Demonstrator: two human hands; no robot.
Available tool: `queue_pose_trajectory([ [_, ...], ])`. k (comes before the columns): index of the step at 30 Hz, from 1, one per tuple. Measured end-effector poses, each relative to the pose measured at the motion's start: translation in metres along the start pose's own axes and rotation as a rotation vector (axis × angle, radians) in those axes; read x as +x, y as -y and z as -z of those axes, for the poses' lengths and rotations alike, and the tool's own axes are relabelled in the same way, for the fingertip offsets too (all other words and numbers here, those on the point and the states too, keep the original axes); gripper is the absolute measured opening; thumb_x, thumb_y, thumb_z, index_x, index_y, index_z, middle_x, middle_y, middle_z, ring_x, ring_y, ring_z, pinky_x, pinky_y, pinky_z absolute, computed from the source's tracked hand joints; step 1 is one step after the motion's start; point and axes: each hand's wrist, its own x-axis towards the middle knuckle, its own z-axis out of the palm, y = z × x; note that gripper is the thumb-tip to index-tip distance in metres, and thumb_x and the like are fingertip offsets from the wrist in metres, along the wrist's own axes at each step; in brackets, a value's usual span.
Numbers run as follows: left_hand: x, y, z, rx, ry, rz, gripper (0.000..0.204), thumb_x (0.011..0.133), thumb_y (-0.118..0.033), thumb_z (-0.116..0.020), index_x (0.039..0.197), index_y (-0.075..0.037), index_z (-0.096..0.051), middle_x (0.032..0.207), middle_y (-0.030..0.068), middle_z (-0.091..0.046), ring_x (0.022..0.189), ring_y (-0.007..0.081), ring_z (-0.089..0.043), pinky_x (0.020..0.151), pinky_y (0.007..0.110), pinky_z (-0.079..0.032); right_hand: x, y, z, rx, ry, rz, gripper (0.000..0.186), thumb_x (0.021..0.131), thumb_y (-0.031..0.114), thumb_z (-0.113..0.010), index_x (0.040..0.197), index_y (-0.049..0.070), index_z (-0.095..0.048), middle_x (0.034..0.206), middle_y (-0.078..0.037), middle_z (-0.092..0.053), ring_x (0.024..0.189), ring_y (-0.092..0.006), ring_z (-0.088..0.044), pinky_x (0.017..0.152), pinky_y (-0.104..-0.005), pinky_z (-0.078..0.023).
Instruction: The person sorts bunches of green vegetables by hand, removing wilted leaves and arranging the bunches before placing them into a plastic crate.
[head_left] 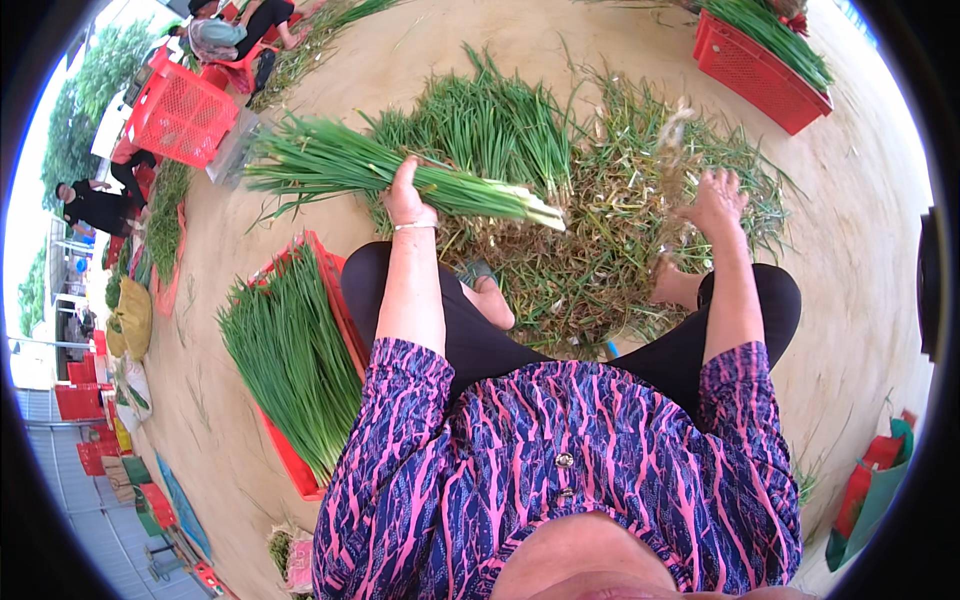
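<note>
My left hand (406,198) is closed round a thick bunch of chives (330,165), held level above the ground. Its green tips point left and its trimmed-looking white ends point right. Over the litter on the right, my right hand (716,206) is open with its fingers apart. Beside it, blurred brownish scraps (672,150) hang in the air. Behind the bunch lies a heap of loose chives (490,125). Between my feet spreads a pile of stripped leaves and dry peelings (600,270).
A red crate of chives (295,370) stands by my left leg. Another red crate (755,75) stands far right. At the far left are a red crate on its side (185,110), seated people (225,40) and a yellow sack (133,318). A green and red bag (872,490) lies lower right.
</note>
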Motion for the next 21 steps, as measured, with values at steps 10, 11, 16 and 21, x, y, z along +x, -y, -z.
queue_pose_trajectory([
  [10,-0.162,0.081,-0.102,0.649,0.869,-0.101,0.064,0.07,-0.009,-0.078,0.128,-0.006,-0.049,0.11,0.0104,-0.066,0.101,0.0225,-0.065,0.088,0.035,-0.053,-0.043,0.09,0.012,1.635,0.36,0.582,0.097,0.063,0.022,-0.092,0.141,0.002,-0.038,0.129,-0.013,-0.054,0.116,-0.0216,-0.052,0.103,-0.0393,-0.043],
  [11,-0.164,0.087,-0.098,0.842,0.903,-0.144,0.072,0.069,-0.01,-0.079,0.132,-0.006,-0.045,0.112,0.0122,-0.066,0.104,0.0226,-0.064,0.09,0.036,-0.052,-0.051,0.09,0.021,1.591,0.211,0.52,0.084,0.061,0.019,-0.092,0.132,0.002,-0.05,0.121,-0.01,-0.058,0.109,-0.019,-0.056,0.097,-0.0363,-0.047],
  [16,-0.165,0.12,-0.06,1.04,1.039,0.146,0.078,0.066,-0.018,-0.086,0.131,-0.002,-0.046,0.116,0.0136,-0.062,0.111,0.0216,-0.059,0.097,0.036,-0.048,-0.054,0.084,-0.046,1.327,0.299,0.54,0.064,0.07,0.028,-0.084,0.126,0.008,-0.059,0.116,-0.003,-0.061,0.106,-0.0193,-0.058,0.096,-0.0401,-0.046],
  [21,-0.173,0.154,-0.015,0.218,0.613,1.013,0.083,0.082,-0.041,-0.073,0.147,-0.016,-0.029,0.145,0.012,-0.044,0.128,0.028,-0.049,0.11,0.048,-0.035,-0.047,0.085,-0.13,0.979,0.414,0.789,0.048,0.086,0.038,-0.069,0.125,0.011,-0.06,0.125,-0.006,-0.062,0.111,-0.0223,-0.056,0.101,-0.0394,-0.042],
])
